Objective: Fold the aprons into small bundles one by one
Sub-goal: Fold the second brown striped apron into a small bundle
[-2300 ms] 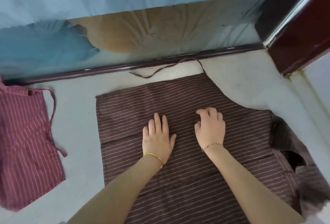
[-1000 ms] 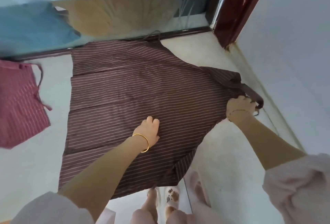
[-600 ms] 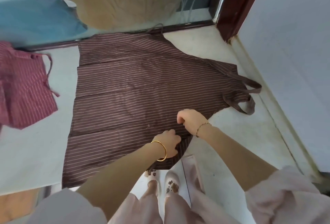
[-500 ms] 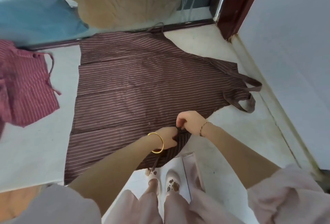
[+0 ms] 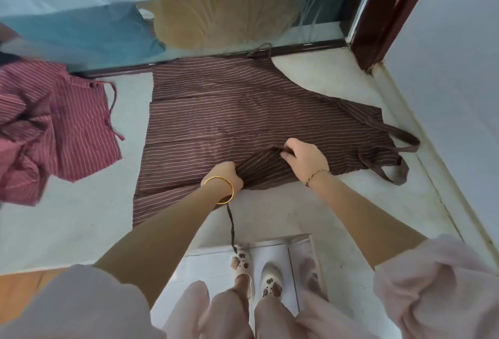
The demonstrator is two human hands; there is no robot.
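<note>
A dark brown striped apron [image 5: 232,111] lies spread flat on a pale counter, its neck loop [image 5: 388,157] trailing off to the right. My left hand [image 5: 225,178] pinches the apron's near edge, and a thin tie string [image 5: 231,226] hangs down from it over the counter's edge. My right hand [image 5: 303,159] grips a raised fold of the same edge a little farther right and has lifted it over the flat cloth.
A crumpled red striped apron [image 5: 51,128] lies at the left of the counter [image 5: 81,225]. A glass pane with a dark frame [image 5: 310,49] runs along the far side. A dark wooden post [image 5: 388,14] and a white wall close the right side.
Both hands have taken the apron's near edge and pulled it up and away from me, so a fold now rises over the cloth. The tie string now dangles free below my left wrist.
</note>
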